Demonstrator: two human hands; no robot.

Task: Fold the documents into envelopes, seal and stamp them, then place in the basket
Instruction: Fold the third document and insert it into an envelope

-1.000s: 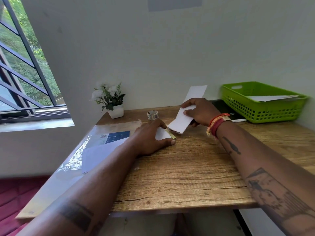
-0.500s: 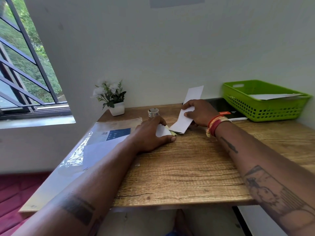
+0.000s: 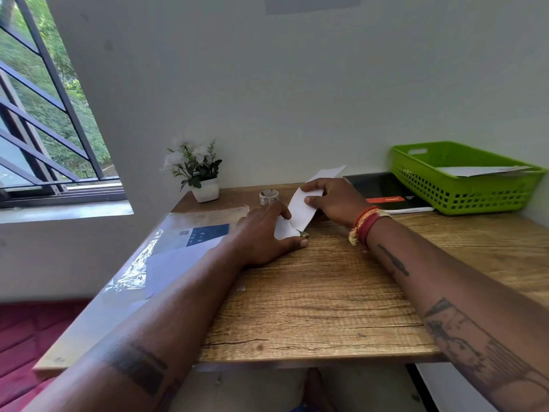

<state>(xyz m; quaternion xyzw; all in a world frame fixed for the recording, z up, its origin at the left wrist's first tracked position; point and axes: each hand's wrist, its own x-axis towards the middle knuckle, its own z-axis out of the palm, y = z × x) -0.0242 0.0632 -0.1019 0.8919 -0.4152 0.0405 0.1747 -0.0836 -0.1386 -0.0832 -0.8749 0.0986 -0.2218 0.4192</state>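
Head view: the right hand [image 3: 335, 200] pinches the folded paper [image 3: 301, 208], tilted up, well left of the basket [image 3: 463, 185]. The left hand [image 3: 264, 236], fingers spread flat, pins the envelope [image 3: 283, 230] left of the basket, likely steadying it for insertion.

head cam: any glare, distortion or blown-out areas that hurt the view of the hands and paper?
Head view: daylight from the window at left; glare streaks on the plastic-wrapped pack; folded paper near-white, detail washed out; both hands readable, no motion blur; wide-angle bend at frame edges, forearms stretched; flowers soft and overexposed.
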